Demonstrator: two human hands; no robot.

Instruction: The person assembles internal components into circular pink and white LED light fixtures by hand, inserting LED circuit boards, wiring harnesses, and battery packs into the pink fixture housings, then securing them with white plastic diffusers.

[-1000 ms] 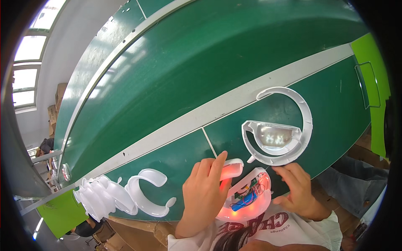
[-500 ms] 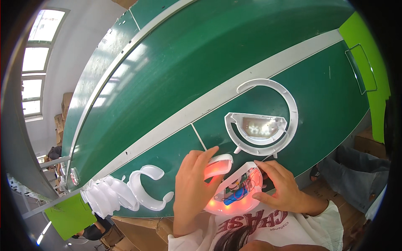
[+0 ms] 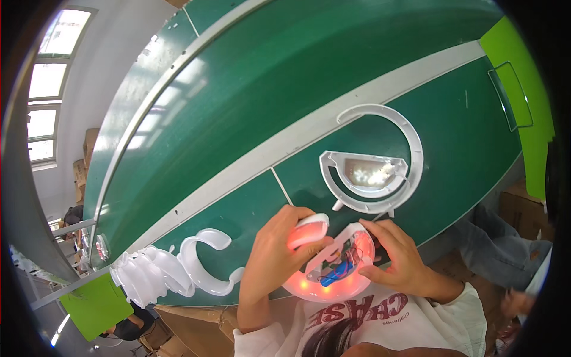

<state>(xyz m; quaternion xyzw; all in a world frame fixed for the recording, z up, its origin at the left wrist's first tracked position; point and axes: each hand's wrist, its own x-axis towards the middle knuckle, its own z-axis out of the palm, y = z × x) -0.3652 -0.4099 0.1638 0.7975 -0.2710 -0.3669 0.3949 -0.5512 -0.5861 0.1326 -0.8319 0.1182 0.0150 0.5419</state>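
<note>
Close to my body I hold a white curved lamp body point(image 3: 351, 293) that glows red and orange along its rim. Inside its open housing lie a blue cylindrical battery point(image 3: 338, 273) and thin wires. My left hand point(image 3: 275, 247) is closed round the lamp's curved glowing end, its thumb pointing toward the housing. On the other side, my right hand point(image 3: 399, 256) grips the housing between thumb and fingers. Just beyond them, a similar white curved lamp frame point(image 3: 414, 157) lies on the green table point(image 3: 238, 137), with a translucent half-round panel point(image 3: 369, 174) in it.
White C-shaped covers point(image 3: 153, 275) are stacked at the left, with a single cover point(image 3: 193, 266) beside them. A pale strip point(image 3: 262, 157) crosses the table. Bright green panels point(image 3: 517, 89) stand at the table's ends. At the right are another person's jeans point(image 3: 496, 247) and hand point(image 3: 517, 302).
The glowing lamp has tilted slightly in my hands. My left thumb now shows across the gap by the curved end. Another person's hand has appeared at the lower right. The view has shifted a little.
</note>
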